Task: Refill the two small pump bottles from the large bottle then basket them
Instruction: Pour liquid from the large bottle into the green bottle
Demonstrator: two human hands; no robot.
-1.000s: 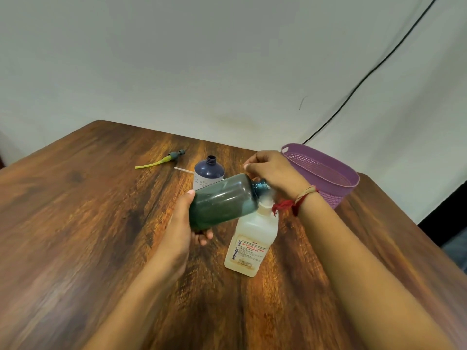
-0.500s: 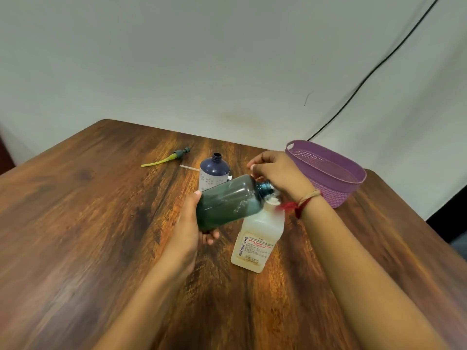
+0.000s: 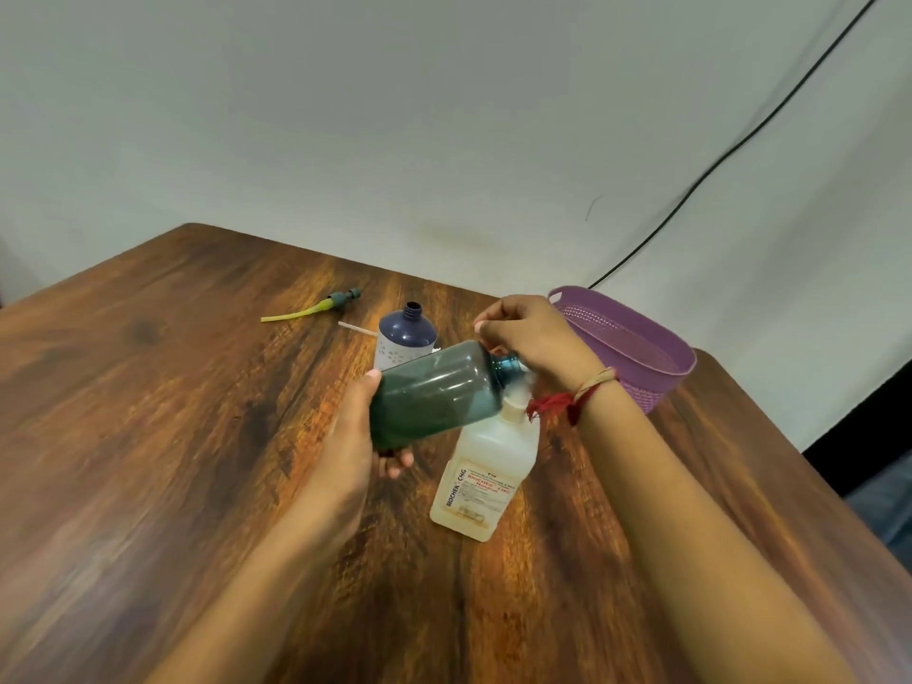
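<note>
- Left hand (image 3: 353, 436) wraps around the base of the green bottle (image 3: 434, 392), thumb on top and fingertips showing underneath. That grip holds the bottle almost on its side, neck pointing right.
- On the table (image 3: 148, 412) far to the left lies a pump head (image 3: 340, 299) with its yellow-green tube. It looks set aside so that a bottle neck stays open for filling.
- Just behind the green bottle stands a dark blue bottle (image 3: 405, 333). It is upright and capless, with rounded shoulders and a pale patterned band, and a thin white straw (image 3: 355, 329) lies beside it.
- The green bottle is smooth, see-through tinted plastic, a round cylinder with a narrow threaded neck. It hangs above the table rather than resting on it.
- Below its neck stands the large bottle (image 3: 486, 466), squarish, of milky translucent plastic with a printed label. I judge it stays close so the pour can be short.
- Right hand (image 3: 533, 338) curls over the green bottle's neck, fingers bunched and pinching there. It is probably turning or seating a cap, but what sits under the fingertips is hidden.
- Farthest right is the purple basket (image 3: 636, 328), an oval of perforated plastic with a smooth rim. It sits well apart from the bottles, and no bottle can be seen in it.
</note>
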